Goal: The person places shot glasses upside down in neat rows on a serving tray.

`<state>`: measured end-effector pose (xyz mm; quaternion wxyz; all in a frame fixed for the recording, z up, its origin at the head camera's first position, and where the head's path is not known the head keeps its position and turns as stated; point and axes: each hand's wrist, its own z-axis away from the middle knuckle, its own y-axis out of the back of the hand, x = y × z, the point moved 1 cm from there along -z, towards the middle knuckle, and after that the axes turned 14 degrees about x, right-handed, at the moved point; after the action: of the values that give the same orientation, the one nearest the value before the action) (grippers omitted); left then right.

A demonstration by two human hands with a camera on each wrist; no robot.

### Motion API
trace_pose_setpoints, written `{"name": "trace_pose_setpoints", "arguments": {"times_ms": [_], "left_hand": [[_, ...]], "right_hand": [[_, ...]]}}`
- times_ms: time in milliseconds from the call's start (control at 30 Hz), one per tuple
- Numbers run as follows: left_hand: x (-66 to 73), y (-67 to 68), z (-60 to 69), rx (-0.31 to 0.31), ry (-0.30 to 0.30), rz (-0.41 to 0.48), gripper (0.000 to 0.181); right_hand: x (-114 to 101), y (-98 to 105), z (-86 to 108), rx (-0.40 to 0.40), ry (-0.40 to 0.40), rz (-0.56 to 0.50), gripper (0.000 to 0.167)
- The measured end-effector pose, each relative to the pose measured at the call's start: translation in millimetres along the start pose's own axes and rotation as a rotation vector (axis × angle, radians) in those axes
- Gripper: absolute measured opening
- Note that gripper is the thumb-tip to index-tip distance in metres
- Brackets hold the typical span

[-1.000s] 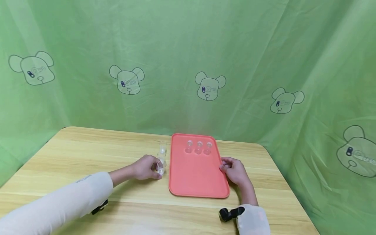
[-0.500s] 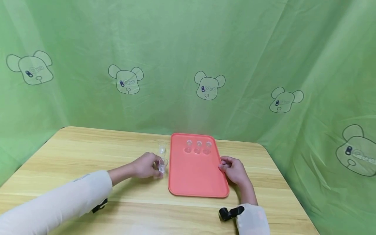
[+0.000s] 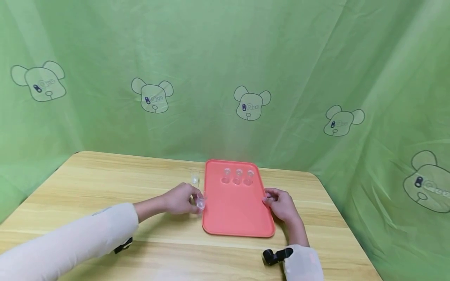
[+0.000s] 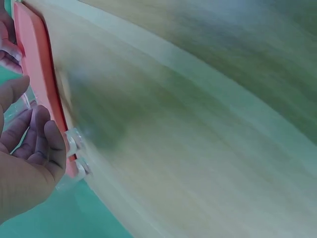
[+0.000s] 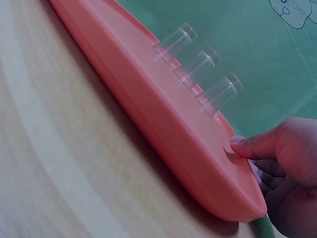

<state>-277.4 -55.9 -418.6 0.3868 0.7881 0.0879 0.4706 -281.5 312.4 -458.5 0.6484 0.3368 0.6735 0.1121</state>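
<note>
My left hand (image 3: 181,199) pinches a small clear plastic cup (image 3: 200,203) over the tray's left edge; the cup looks tilted. In the left wrist view, the fingers of that hand (image 4: 29,153) partly hide the cup. My right hand (image 3: 281,205) grips the right rim of a red tray (image 3: 235,210), with its thumb on top, as the right wrist view shows. Three clear cups (image 5: 218,94) stand upside down in a row near the tray's far end. Left of the tray, another clear cup (image 3: 195,177) stands on the table, and one more (image 4: 74,141) is partly hidden behind my left hand.
The tray lies on a wood-grain table (image 3: 158,242), near its far edge. A green curtain (image 3: 197,128) printed with bear heads hangs behind and at both sides. A black wrist device (image 3: 277,255) sits at my right sleeve.
My left hand has moved right with the cup, from the table to the tray's left edge, and the cup has tipped from upright. The right hand stays on the tray.
</note>
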Motion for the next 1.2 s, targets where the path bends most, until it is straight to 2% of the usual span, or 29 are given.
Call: {"name": "trace_pose_setpoints", "arguments": {"times_ms": [433,800,1200], "left_hand": [[24.7,-9.8,-25.3,0.022,-0.064,-0.029,0.012],[44.7,-23.5,-54.0,0.043,-0.039,-0.058,0.011],[53.5,-36.1,-78.4,0.070,-0.035,-0.087,0.011]], "right_hand": [[-2,2,2.1,-0.006,-0.006,0.008,0.038],[-1,1,1.5,-0.011,-0.003,0.009,0.039],[-1,2,1.3,-0.006,0.018,0.012,0.038]]}}
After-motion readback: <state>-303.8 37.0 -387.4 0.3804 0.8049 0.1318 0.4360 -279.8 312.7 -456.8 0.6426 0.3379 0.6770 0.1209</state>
